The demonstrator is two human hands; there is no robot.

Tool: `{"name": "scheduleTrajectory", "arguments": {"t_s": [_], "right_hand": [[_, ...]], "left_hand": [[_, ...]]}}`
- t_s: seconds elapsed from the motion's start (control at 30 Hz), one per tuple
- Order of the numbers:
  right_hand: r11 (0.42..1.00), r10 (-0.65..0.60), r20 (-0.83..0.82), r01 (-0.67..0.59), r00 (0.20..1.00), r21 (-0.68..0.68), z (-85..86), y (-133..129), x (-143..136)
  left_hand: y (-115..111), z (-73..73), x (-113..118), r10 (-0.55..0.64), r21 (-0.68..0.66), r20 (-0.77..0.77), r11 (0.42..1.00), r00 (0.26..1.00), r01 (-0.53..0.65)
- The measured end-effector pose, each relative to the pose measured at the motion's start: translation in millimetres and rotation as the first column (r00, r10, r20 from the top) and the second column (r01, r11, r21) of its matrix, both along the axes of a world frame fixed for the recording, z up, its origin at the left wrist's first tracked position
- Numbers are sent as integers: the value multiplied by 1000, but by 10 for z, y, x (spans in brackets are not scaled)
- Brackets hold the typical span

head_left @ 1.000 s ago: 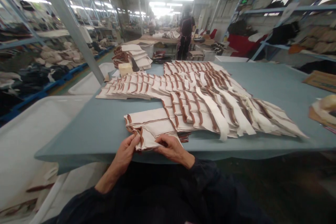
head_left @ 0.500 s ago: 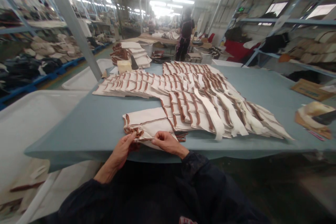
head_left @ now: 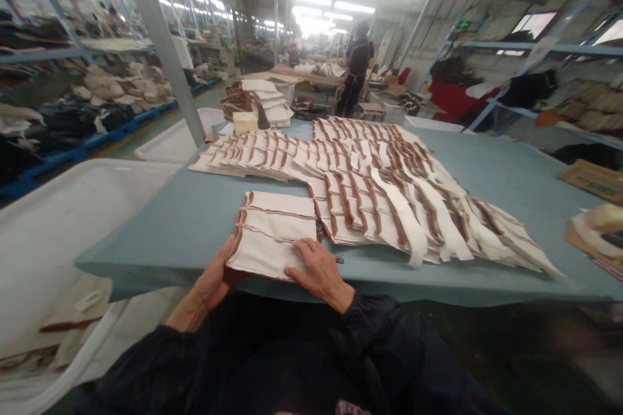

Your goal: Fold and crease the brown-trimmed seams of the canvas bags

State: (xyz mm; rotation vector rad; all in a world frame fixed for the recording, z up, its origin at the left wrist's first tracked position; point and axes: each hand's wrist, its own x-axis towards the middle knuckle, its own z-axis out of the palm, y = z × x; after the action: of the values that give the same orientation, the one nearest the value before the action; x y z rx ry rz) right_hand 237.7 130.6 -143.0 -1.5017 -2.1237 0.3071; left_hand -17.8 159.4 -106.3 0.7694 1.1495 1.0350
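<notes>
A cream sewn fabric piece (head_left: 275, 240) with brown edging lies at the table's near edge, its cross seams facing up. My left hand (head_left: 219, 279) grips its left edge, with the fingers partly hidden underneath. Over the near right part of the same piece lies my right hand (head_left: 318, 272), fingers flat on the cloth and thumb apart. Just beyond and to the right, overlapping rows of similar cream pieces (head_left: 360, 207) spread across the table. Pale loose strips (head_left: 402, 217) lie over them.
The blue-green cloth-covered table (head_left: 160, 220) fills the middle. White bins (head_left: 92, 188) stand along its left side. A yellowish block (head_left: 244, 122) and a fabric stack (head_left: 272, 104) sit at the back. A tape roll (head_left: 596, 227) lies at the right; a person (head_left: 357, 68) stands beyond.
The piece's near edge, bunched between my fingers before, now lies spread flat. My right hand has gone from pinching the edge to resting on top. The view has shifted slightly left.
</notes>
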Motion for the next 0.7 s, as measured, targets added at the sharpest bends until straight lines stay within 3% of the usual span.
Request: {"name": "scheduleTrajectory", "arguments": {"t_s": [0.2,0.43,0.6,0.7], "right_hand": [[999,-22,83,20,996,26,190,407,-242],[1000,1,83,-2,997,11,21,668,-385],[987,-130,-51,135,990,86,-39,636,-270],[956,-239,-152,260,959,137,114,661,-91]], "left_hand": [[-260,-22,139,-14,149,-14,989,1000,16],[-142,2,150,51,277,-240,961,970,18],[-40,13,12,177,369,-368,929,913,-31],[0,53,-105,162,425,-443,904,882,47]]}}
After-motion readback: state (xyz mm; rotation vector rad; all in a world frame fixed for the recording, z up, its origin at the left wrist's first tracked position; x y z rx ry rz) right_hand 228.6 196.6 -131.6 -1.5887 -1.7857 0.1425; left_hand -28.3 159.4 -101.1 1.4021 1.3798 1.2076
